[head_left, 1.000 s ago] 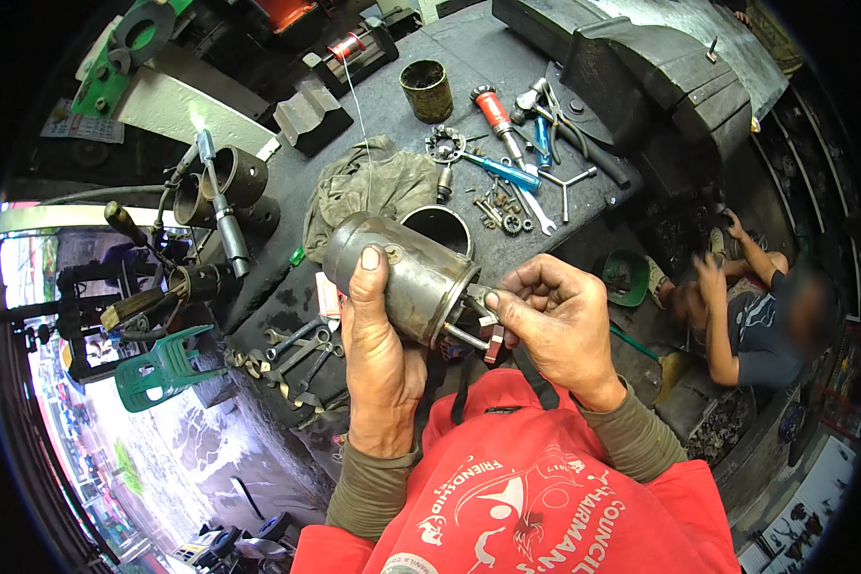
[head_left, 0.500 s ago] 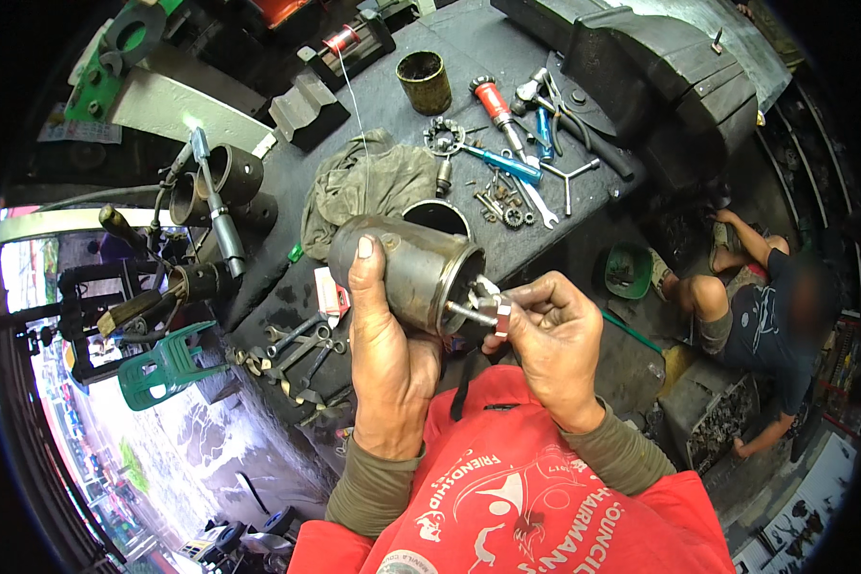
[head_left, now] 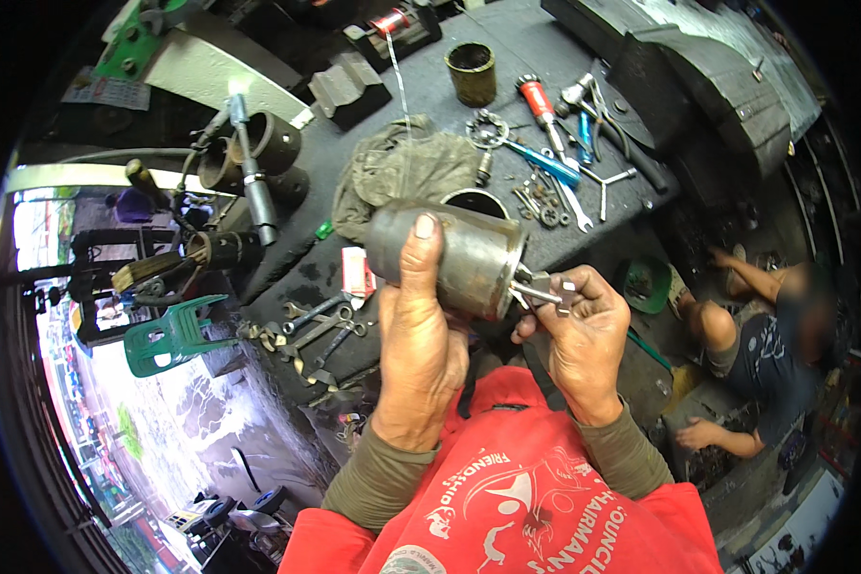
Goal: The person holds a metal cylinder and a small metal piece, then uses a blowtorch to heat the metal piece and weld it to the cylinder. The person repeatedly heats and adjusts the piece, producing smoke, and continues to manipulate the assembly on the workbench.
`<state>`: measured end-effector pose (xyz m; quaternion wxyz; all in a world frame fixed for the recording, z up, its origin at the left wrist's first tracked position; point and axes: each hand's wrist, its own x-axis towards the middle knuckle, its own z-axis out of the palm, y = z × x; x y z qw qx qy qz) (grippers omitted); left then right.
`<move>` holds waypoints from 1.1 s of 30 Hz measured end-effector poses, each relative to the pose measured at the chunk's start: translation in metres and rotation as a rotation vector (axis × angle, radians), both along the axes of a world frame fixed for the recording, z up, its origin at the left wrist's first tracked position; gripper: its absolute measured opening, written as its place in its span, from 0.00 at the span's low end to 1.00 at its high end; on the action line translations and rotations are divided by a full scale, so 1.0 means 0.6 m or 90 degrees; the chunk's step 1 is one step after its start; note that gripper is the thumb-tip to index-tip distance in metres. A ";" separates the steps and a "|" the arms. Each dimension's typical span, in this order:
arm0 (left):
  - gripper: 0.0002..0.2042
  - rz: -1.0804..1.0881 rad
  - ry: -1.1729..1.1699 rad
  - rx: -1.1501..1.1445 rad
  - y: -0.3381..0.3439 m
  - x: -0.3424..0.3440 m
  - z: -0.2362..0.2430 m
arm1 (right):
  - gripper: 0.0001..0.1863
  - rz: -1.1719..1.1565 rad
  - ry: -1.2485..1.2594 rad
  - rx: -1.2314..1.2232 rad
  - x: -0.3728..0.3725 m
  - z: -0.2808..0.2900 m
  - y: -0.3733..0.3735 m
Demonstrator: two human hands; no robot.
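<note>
Metal cylinder (head_left: 474, 263) is held in the air by the left hand (head_left: 416, 354), in front of the near edge of the worktop (head_left: 507, 33). It lies almost sideways, with the open end turned toward the right hand (head_left: 584, 330). The left grip is closed around the body: the thumb presses from above, and the other fingers are mostly hidden underneath. The right grip is closed with its fingertips on the small tool with metal rods (head_left: 542, 295), which stands at the open mouth. How deep this tool goes inside, I cannot tell.

For doing this well, I think that the left grip should stay firm and steady, because the round wall looks smooth and could roll in the palm. It seems better to keep the tool in line with the cylinder, so that its rods do not scrape on the rim. The right fingers should guide with light force and feel for any catching, rather than push hard.

Behind the cylinder are a crumpled cloth (head_left: 411, 172) and another open cylinder (head_left: 478, 202); it is wise to keep the held piece apart from this second one, to avoid a knock.
</note>
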<state>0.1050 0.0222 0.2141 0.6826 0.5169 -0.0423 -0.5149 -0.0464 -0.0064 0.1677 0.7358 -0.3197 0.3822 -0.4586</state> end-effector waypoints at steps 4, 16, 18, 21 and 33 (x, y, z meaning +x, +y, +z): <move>0.27 0.042 0.070 -0.025 0.005 0.004 -0.001 | 0.09 0.052 -0.006 0.022 0.001 0.010 0.008; 0.34 0.028 0.031 -0.079 0.029 -0.003 0.025 | 0.07 0.062 0.086 -0.067 0.004 0.021 0.033; 0.34 0.021 0.026 -0.074 0.030 -0.004 0.025 | 0.08 0.058 0.089 -0.095 0.004 0.020 0.033; 0.34 0.024 0.028 -0.066 0.031 -0.005 0.022 | 0.07 0.059 0.125 -0.107 0.002 0.021 0.031; 0.36 -0.001 -0.012 -0.017 0.022 0.010 0.016 | 0.07 0.131 0.190 -0.150 -0.013 0.042 -0.002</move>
